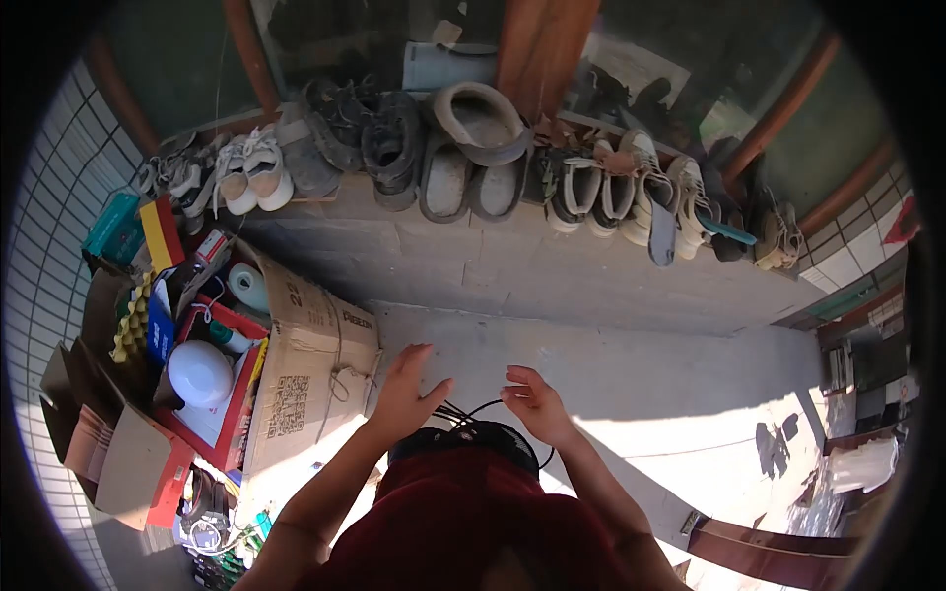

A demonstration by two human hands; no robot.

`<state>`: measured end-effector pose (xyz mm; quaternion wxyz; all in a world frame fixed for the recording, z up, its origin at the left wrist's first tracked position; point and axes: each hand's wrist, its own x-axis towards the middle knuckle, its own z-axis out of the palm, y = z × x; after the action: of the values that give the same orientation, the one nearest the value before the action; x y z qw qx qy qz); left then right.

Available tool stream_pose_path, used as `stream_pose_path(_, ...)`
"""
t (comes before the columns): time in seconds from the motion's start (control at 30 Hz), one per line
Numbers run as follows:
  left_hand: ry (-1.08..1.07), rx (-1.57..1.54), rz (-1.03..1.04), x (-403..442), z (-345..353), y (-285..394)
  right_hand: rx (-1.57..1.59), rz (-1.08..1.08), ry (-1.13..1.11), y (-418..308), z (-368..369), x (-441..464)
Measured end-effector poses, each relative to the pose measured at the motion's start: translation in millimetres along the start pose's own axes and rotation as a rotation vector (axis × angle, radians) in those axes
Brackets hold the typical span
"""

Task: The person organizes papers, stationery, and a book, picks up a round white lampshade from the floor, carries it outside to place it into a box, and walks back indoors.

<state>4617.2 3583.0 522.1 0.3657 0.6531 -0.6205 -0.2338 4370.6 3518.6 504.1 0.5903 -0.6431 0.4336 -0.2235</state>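
Note:
My left hand [406, 396] is raised in front of my body with its fingers apart and nothing in it. Facing it, my right hand [537, 402] is also empty, its fingers spread and slightly curled. A gap separates the two hands. Between and below them, dark cables [463, 416] show near my waist. The cardboard box [320, 345] stands just left of my left hand. Beyond both hands lies the grey floor [473, 340].
Shoes and slippers [448, 182] line a ledge along the wall ahead. The box on the left holds a white round object [200, 373] and packages. Open cartons [128, 463] stand farther left. At the lower right is a curved brown object [774, 557].

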Motion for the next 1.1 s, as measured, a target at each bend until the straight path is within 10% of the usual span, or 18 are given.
stream_pose_path(0.47,-0.922,-0.286,0.491,96,289,177,0.451,0.076,0.848,71,-152,-166)
stream_pose_path(1.1,-1.595,-0.309,0.445,241,881,663,0.425,0.215,1.515,224,-746,-391)
